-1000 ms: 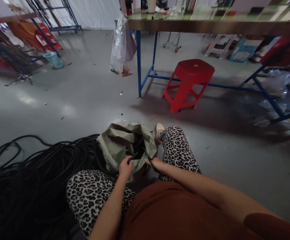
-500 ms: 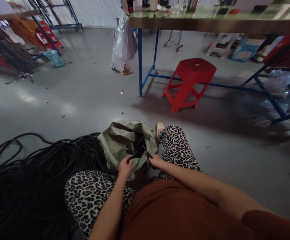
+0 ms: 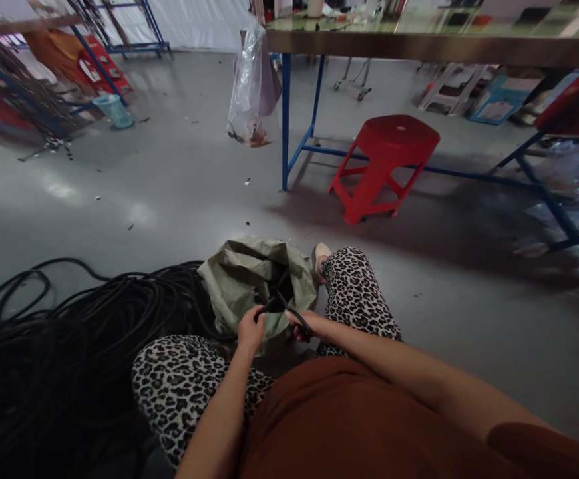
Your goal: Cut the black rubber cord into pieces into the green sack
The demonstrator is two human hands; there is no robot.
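Note:
Between my knees stands an olive-green woven sack (image 3: 229,269), its mouth folded open and dark pieces lying inside. My left hand (image 3: 250,327) is closed on a black cord (image 3: 264,309) at the sack's near rim. Black-handled scissors (image 3: 299,322) are in my right hand (image 3: 310,324), with the blades pointing up and left over the opening. The blade tips lie close to the cord's end; whether they touch it I cannot tell. A large heap of the same black cord (image 3: 134,313) spreads over the floor at my left, partly in shadow.
Ahead on the grey floor stands a red plastic stool (image 3: 384,156) beside a workbench (image 3: 419,45) with blue legs. A clear plastic bag (image 3: 252,86) hangs from the bench's left corner. A light-blue basket (image 3: 114,110) sits farther left. Small scraps dot the floor.
The scissors have swung toward the left hand, and their blades now show plainly over the sack's mouth. Less cord sticks out of my left hand. The view has shifted slightly.

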